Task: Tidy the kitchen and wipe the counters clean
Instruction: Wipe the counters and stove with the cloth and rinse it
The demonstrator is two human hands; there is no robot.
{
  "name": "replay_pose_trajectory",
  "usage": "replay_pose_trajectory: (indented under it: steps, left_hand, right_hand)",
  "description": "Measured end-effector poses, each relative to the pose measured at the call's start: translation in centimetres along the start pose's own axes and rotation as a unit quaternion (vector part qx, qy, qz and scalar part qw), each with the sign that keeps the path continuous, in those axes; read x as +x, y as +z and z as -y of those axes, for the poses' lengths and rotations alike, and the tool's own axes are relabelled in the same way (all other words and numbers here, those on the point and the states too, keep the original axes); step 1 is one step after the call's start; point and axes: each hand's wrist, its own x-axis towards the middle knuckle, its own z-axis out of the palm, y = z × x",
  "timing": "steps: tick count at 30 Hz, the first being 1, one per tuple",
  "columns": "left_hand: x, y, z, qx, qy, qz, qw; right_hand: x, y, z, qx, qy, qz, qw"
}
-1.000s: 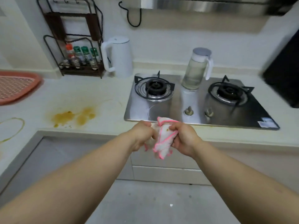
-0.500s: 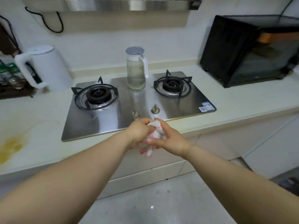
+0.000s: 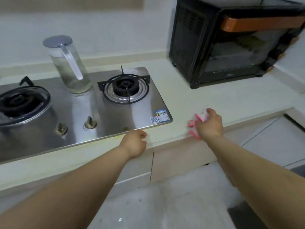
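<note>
My right hand [image 3: 208, 123] grips a bunched white cloth with pink edging [image 3: 200, 115] over the cream counter [image 3: 206, 100], just right of the steel gas stove [image 3: 115, 116]. Pink folds of the cloth stick out on the hand's left side and hang near the counter's front edge. My left hand [image 3: 134, 142] holds nothing; its fingers are loosely curled at the counter's front edge, by the stove's front right corner.
A clear water jug [image 3: 69, 63] with a grey lid stands on the stove between the two burners [image 3: 126, 87]. A black countertop oven [image 3: 231, 40] fills the back right. Pale cabinet fronts [image 3: 178, 161] and grey floor lie below the counter.
The view has swung right, away from the yellow stain and kettle. My hands, together on the cloth before, have parted: the right carried the cloth right over the counter, the left let go.
</note>
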Motion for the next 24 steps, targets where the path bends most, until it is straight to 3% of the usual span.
replay_pose_trajectory:
  steps: [2, 4, 6, 9, 12, 14, 17, 20, 22, 24]
  left_hand:
    - [0.2, 0.3, 0.5, 0.026, 0.002, -0.012, 1.000]
    - [0.1, 0.4, 1.2, 0.015, 0.013, -0.037, 0.999]
    - [0.1, 0.3, 2.2, 0.012, 0.024, -0.092, 0.995]
    - [0.8, -0.9, 3.6, 0.071, 0.020, -0.160, 0.984]
    - [1.4, -2.4, 4.8, 0.122, -0.011, -0.113, 0.986]
    - [1.5, -2.8, 5.4, 0.128, -0.009, -0.082, 0.988]
    - [1.2, -3.4, 6.3, 0.136, 0.007, -0.067, 0.988]
    - [0.5, -3.8, 7.1, 0.142, 0.009, -0.061, 0.988]
    - [0.2, -4.0, 7.8, 0.141, 0.012, -0.069, 0.988]
    - [-0.1, -4.3, 8.9, 0.137, 0.008, -0.092, 0.986]
  right_hand:
    - [1.8, 1.1, -1.5, -0.196, -0.028, 0.060, 0.978]
    - [2.5, 2.0, -2.3, -0.316, -0.040, 0.032, 0.947]
    - [1.5, 3.2, -2.0, -0.294, -0.042, 0.032, 0.954]
    - [-3.2, 6.4, -0.1, -0.242, -0.127, 0.116, 0.955]
    - [-7.7, 10.4, 1.9, -0.216, -0.226, 0.203, 0.928]
    - [-8.1, 11.4, 2.4, -0.224, -0.239, 0.221, 0.919]
    - [-5.4, 9.3, 1.0, -0.293, -0.209, 0.136, 0.923]
    - [-2.9, 6.4, -0.3, -0.328, -0.083, 0.038, 0.940]
    - [-3.9, 7.8, 0.5, -0.332, -0.076, 0.038, 0.940]
    - [-6.8, 11.6, 2.3, -0.318, -0.140, 0.088, 0.933]
